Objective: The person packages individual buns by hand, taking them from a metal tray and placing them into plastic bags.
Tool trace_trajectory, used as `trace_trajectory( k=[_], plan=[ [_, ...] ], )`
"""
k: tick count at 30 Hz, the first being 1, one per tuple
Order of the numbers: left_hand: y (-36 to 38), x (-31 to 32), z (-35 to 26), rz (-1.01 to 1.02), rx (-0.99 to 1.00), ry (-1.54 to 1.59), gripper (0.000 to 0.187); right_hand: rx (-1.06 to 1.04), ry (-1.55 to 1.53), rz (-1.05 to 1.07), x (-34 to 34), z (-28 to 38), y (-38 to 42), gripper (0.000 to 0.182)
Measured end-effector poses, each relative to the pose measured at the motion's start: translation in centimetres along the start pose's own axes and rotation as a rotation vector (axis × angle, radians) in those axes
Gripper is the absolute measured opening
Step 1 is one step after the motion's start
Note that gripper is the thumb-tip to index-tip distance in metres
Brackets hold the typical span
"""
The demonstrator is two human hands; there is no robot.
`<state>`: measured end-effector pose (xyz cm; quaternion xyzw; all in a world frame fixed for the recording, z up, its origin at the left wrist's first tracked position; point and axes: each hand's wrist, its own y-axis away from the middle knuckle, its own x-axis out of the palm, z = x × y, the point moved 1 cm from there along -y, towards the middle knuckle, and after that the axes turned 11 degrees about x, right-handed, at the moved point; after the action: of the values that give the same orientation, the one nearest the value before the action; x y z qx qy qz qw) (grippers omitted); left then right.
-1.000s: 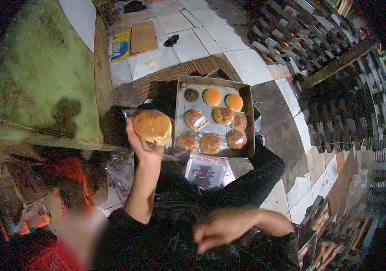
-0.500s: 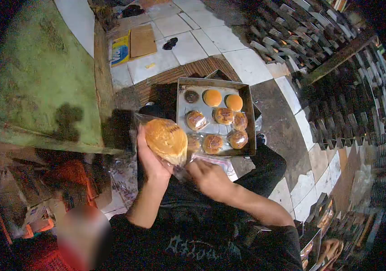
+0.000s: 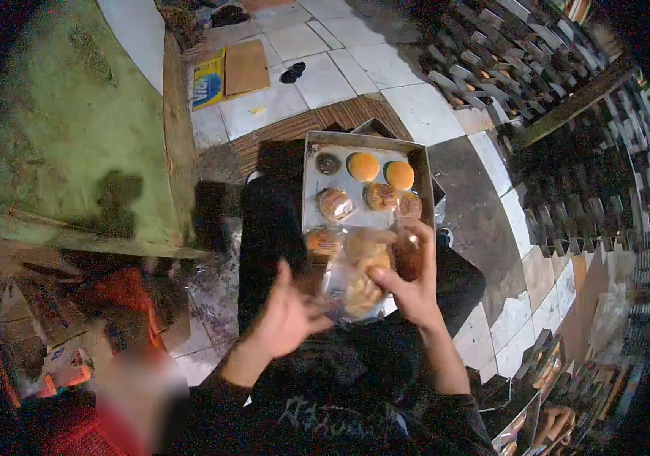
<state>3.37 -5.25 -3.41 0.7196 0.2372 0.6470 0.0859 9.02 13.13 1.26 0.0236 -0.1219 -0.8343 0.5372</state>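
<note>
Near the front edge of a metal tray (image 3: 309,182), my right hand (image 3: 410,287) grips a bread in clear plastic (image 3: 367,292), thumb on top and fingers curled round its far side. My left hand (image 3: 285,319) is just left of that package, fingers spread and slightly blurred, holding nothing. Inside the tray lie two bare round buns (image 3: 363,166), a small dark round item (image 3: 328,164) and several plastic-wrapped buns (image 3: 335,204). The package and my right hand cover part of the tray's near right corner.
The tray rests over my dark-clothed legs. A green panel (image 3: 74,144) stands at left, with orange and red items (image 3: 123,300) below it. Cardboard (image 3: 246,68) and a black scrap (image 3: 293,73) lie on the tiled floor. Stacked dark racks (image 3: 568,159) fill the right side.
The wrapped bread has moved from my left hand to my right hand and over the tray's near edge. My left hand has let go and opened. The view has shifted slightly.
</note>
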Motion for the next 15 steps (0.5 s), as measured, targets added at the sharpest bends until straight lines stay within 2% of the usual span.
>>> trace_trajectory(
  k=[2, 3, 4, 5, 6, 7, 8, 9, 11, 12, 13, 14, 15],
  plan=[
    [0.1, -2.1, -1.2, -0.401, 0.737, -0.492, 0.058, 0.161, -0.013, 0.108, 1.0, -2.3, 0.1, 0.063],
    [0.5, -2.0, -1.1, -0.231, 0.816, -0.399, 0.044, 0.06, 0.215, 0.068, 2.0, -5.1, 0.2, 0.048],
    [1.0, -1.9, -0.8, -0.231, 0.861, -0.557, 0.039, 0.145, 0.115, 0.055, 3.8, -7.2, 0.6, 0.048],
    [1.0, -2.7, -0.6, -0.334, 0.876, -0.642, 0.036, 0.192, 0.106, 0.032, 4.9, -8.4, 1.1, 0.047],
    [1.0, -3.5, -0.6, -0.439, 0.896, -0.728, 0.033, 0.144, 0.172, -0.049, 5.7, -9.2, 1.5, 0.047],
    [1.1, -4.0, -0.5, -0.45, 0.907, -0.725, 0.033, 0.155, 0.18, -0.107, 6.2, -9.9, 1.8, 0.041],
    [1.3, -4.4, -0.4, -0.553, 0.912, -0.796, 0.029, 0.168, 0.187, -0.173, 6.4, -10.5, 2.2, 0.036],
    [1.4, -4.6, -0.2, -0.651, 0.906, -0.867, 0.026, 0.173, 0.186, -0.173, 6.5, -11.8, 2.7, 0.036],
    [1.6, -4.1, -0.2, -0.689, 0.858, -0.958, 0.023, 0.35, -0.091, -0.072, 6.5, -13.9, 3.3, 0.022],
    [1.7, -3.9, -0.1, -0.729, 0.817, -1.046, 0.021, 0.353, -0.091, -0.081, 6.2, -14.0, 3.2, 0.022],
    [1.4, -4.3, -0.3, -0.698, 0.93, -1.083, 0.02, 0.371, -0.05, -0.082, 6.0, -13.3, 2.8, 0.022],
    [1.3, -4.5, -0.3, -0.688, 0.923, -1.082, 0.02, 0.387, -0.009, -0.085, 5.8, -12.5, 2.2, 0.024],
    [1.1, -4.4, -0.5, -0.623, 0.914, -0.945, 0.019, 0.35, 0.012, -0.022, 5.7, -11.3, 1.4, 0.027]
  ],
)
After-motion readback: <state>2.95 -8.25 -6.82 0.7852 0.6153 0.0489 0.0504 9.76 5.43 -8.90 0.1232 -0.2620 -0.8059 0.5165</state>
